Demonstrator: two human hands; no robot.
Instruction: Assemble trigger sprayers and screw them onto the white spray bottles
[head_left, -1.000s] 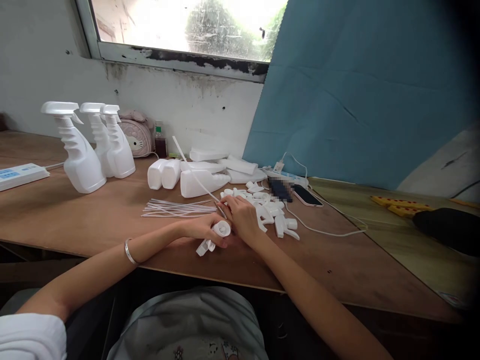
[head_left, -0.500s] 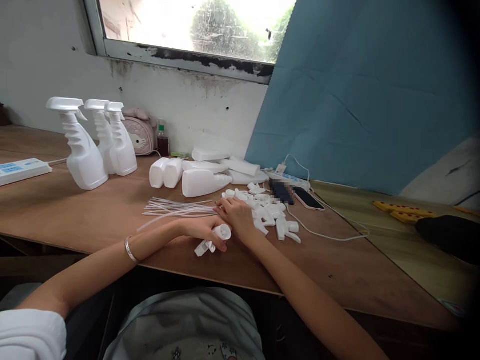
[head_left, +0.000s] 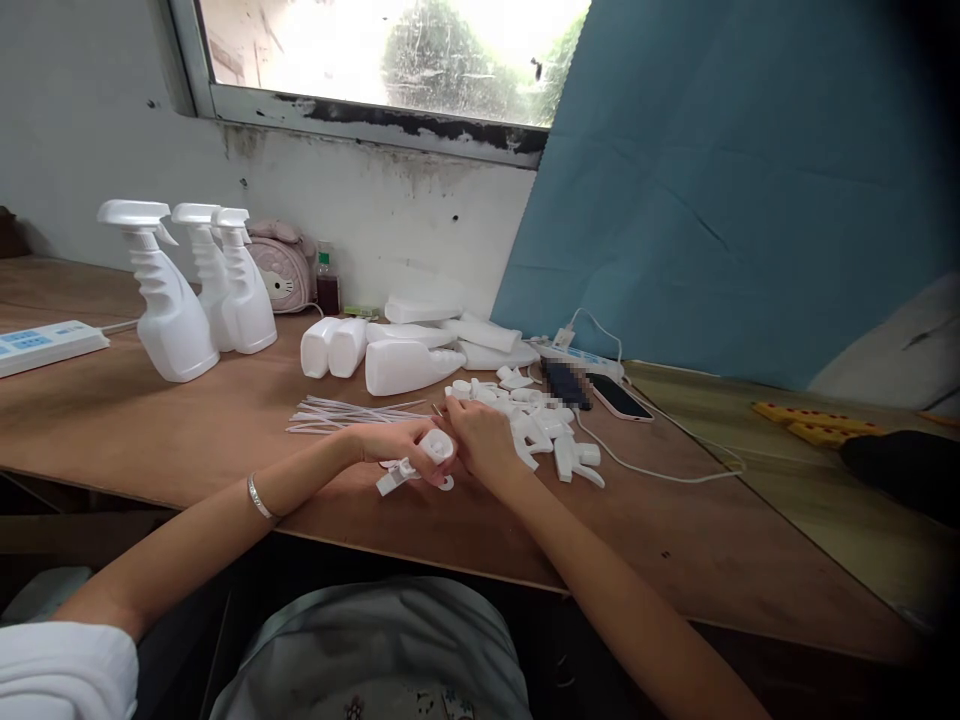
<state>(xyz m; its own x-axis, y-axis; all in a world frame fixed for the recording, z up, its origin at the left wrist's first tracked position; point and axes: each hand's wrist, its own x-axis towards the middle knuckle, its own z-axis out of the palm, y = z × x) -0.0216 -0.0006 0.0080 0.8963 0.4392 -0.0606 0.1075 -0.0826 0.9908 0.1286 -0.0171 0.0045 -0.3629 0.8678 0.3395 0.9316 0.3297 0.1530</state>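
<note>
My left hand (head_left: 405,450) is closed round a white trigger spray head (head_left: 436,447), its round collar facing up toward me and its nozzle end pointing down to the left. A small white rounded part shows just below those fingers. Right beside it, my right hand (head_left: 480,435) has its fingers curled together at the spray head's far side; whatever they pinch is hidden. Thin white dip tubes (head_left: 337,412) lie in a loose bundle behind my left hand. Past my right hand is a pile of loose white spray heads (head_left: 536,425).
White bottles (head_left: 409,367) without heads lie behind the tubes. Several assembled spray bottles (head_left: 176,320) stand at left, near a power strip (head_left: 49,346). A pink bag (head_left: 279,270) and a small dark bottle (head_left: 328,285) sit by the wall. A phone (head_left: 619,397) and white cable lie right.
My left hand has shifted slightly left and up, turning the spray head. My right hand's fingers have drawn in beside it. One tube that stuck out toward the front left no longer shows there.
</note>
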